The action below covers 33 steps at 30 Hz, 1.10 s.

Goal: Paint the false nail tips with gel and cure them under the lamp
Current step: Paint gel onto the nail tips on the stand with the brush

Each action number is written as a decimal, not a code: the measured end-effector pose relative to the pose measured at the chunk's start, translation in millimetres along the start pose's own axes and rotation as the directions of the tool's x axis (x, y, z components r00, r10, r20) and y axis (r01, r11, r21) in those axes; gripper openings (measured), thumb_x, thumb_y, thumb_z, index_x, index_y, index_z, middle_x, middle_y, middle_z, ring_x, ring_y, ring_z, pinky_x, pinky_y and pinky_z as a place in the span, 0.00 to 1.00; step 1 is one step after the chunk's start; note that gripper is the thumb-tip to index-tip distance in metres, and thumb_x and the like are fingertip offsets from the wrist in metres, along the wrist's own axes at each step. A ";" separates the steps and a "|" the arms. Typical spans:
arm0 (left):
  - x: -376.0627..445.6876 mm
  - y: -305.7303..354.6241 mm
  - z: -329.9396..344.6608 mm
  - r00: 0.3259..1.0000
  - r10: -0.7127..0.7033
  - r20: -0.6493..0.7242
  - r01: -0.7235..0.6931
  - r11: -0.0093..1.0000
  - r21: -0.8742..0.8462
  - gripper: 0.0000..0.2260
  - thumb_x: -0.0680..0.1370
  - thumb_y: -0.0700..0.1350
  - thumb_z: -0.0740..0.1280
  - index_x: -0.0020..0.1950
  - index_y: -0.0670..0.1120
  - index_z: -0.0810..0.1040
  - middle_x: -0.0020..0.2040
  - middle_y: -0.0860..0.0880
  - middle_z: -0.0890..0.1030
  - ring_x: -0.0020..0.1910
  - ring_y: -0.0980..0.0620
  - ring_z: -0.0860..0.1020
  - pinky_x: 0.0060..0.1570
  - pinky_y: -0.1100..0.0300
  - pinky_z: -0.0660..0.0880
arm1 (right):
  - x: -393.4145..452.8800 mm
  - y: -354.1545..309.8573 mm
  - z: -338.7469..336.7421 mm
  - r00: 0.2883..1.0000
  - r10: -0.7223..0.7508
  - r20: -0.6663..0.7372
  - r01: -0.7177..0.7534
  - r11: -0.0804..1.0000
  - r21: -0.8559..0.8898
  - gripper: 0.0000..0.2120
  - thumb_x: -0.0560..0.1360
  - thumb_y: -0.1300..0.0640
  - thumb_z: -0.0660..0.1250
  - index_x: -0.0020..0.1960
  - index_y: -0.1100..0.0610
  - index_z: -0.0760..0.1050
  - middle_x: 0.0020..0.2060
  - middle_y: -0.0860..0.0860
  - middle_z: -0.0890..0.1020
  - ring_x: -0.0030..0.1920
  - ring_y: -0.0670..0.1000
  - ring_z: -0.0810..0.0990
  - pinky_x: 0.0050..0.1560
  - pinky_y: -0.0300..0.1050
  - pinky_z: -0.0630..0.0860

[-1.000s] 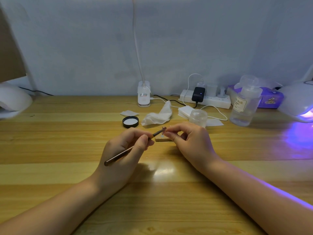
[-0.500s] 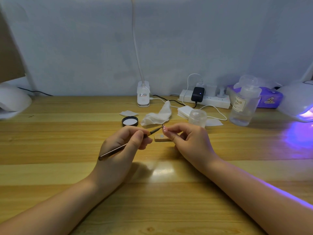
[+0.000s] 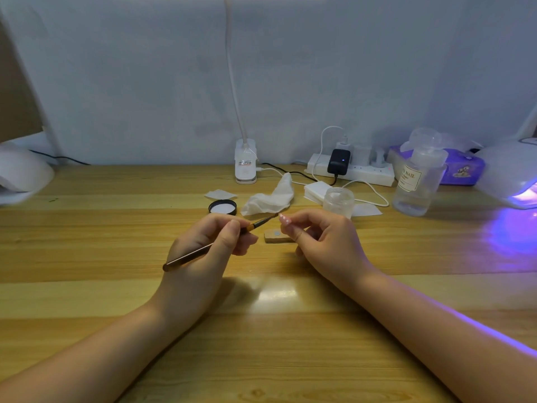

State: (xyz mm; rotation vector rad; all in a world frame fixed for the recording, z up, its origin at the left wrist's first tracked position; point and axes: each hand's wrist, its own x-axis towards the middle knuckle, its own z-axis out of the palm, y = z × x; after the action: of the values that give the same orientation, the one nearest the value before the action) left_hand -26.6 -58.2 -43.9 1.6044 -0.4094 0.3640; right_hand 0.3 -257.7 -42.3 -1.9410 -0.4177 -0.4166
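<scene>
My left hand (image 3: 203, 257) grips a thin dark gel brush (image 3: 215, 242) like a pen, its bristle tip pointing up and right. My right hand (image 3: 325, 242) pinches a small pale pink false nail tip (image 3: 284, 220) between thumb and fingers, just right of the brush tip with a small gap between them. Below them a small wooden holder block (image 3: 276, 236) lies on the wooden table (image 3: 116, 257). A white curing lamp (image 3: 511, 175) glows purple at the far right.
A black jar lid (image 3: 223, 207), crumpled tissue (image 3: 270, 197), clear open jar (image 3: 338, 200), cotton pads (image 3: 315, 191) and a clear bottle (image 3: 415, 184) stand behind my hands. A power strip (image 3: 366, 170), desk lamp base (image 3: 245, 164) and purple tissue box (image 3: 465, 170) line the wall. Another white lamp (image 3: 20, 175) sits far left.
The brush tip has drawn back slightly from the nail tip, and my left hand has shifted a little left. My right hand has raised the nail tip off the block.
</scene>
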 end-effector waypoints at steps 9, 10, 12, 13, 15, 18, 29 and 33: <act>-2.7 2.1 4.3 1.000 -0.002 0.014 0.002 1.000 -0.027 0.10 0.77 0.45 0.63 0.51 0.43 0.81 0.44 0.45 0.86 0.44 0.48 0.83 0.47 0.59 0.80 | -0.1 -2.1 -0.8 1.000 0.029 0.002 -0.029 0.997 0.072 0.03 0.74 0.57 0.71 0.46 0.51 0.83 0.38 0.50 0.85 0.34 0.55 0.80 0.34 0.46 0.79; -3.3 2.7 5.0 1.000 0.000 0.024 0.000 1.000 -0.028 0.10 0.77 0.45 0.63 0.51 0.43 0.81 0.43 0.45 0.86 0.44 0.48 0.83 0.47 0.59 0.80 | 0.1 -1.8 -0.8 1.000 0.031 0.001 -0.031 0.996 0.078 0.03 0.74 0.57 0.71 0.46 0.51 0.83 0.38 0.50 0.85 0.34 0.55 0.80 0.34 0.44 0.79; -4.5 3.7 5.5 0.999 0.004 0.042 -0.002 0.999 -0.034 0.09 0.77 0.45 0.62 0.50 0.43 0.81 0.43 0.45 0.86 0.43 0.49 0.83 0.46 0.60 0.79 | 0.2 -1.1 -1.0 0.999 0.037 -0.002 -0.037 0.996 0.080 0.05 0.74 0.59 0.71 0.47 0.51 0.83 0.38 0.51 0.85 0.35 0.54 0.80 0.34 0.42 0.79; -5.0 4.2 5.4 0.999 0.003 0.051 -0.001 0.999 -0.038 0.09 0.77 0.44 0.62 0.49 0.43 0.81 0.43 0.44 0.85 0.43 0.49 0.83 0.46 0.61 0.79 | 0.3 -1.0 -1.0 0.999 0.038 -0.003 -0.038 0.996 0.076 0.05 0.74 0.59 0.71 0.47 0.51 0.83 0.38 0.52 0.85 0.35 0.54 0.80 0.34 0.42 0.79; -5.9 5.5 5.7 0.998 0.004 0.066 -0.001 0.999 -0.053 0.09 0.77 0.44 0.62 0.48 0.42 0.81 0.42 0.44 0.85 0.42 0.50 0.84 0.45 0.62 0.79 | 0.4 -1.3 -0.5 0.999 0.036 -0.005 -0.036 0.996 0.077 0.04 0.74 0.58 0.71 0.47 0.50 0.82 0.37 0.51 0.85 0.36 0.54 0.80 0.34 0.43 0.80; -7.2 6.5 6.4 0.998 0.025 0.049 -0.021 0.997 -0.077 0.09 0.77 0.43 0.62 0.49 0.41 0.80 0.42 0.43 0.85 0.42 0.48 0.83 0.45 0.61 0.79 | 0.4 -1.0 -0.9 0.999 0.034 -0.010 -0.033 0.996 0.081 0.05 0.74 0.58 0.71 0.47 0.49 0.82 0.37 0.51 0.84 0.36 0.54 0.80 0.33 0.41 0.79; -6.5 6.7 6.0 0.999 -0.004 0.043 0.006 0.999 -0.053 0.09 0.76 0.45 0.64 0.50 0.43 0.82 0.43 0.44 0.86 0.43 0.50 0.84 0.46 0.62 0.79 | 0.7 -2.0 -0.4 0.999 0.028 -0.020 -0.027 0.999 0.027 0.06 0.73 0.58 0.72 0.46 0.47 0.82 0.38 0.43 0.84 0.31 0.48 0.78 0.33 0.37 0.76; -8.2 7.2 5.8 1.000 0.016 0.025 -0.015 0.999 -0.043 0.09 0.77 0.43 0.63 0.48 0.43 0.81 0.42 0.44 0.85 0.42 0.50 0.83 0.44 0.63 0.78 | 0.6 -1.9 -0.2 0.999 0.024 -0.030 -0.024 1.000 0.015 0.06 0.73 0.57 0.72 0.47 0.47 0.83 0.38 0.43 0.84 0.32 0.47 0.77 0.34 0.39 0.77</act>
State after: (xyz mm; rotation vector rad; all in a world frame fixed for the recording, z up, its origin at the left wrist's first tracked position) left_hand -37.3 -64.1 -41.8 1.5660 -0.4464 0.3444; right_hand -0.1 -257.1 -40.4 -1.9209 -0.3768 -0.4258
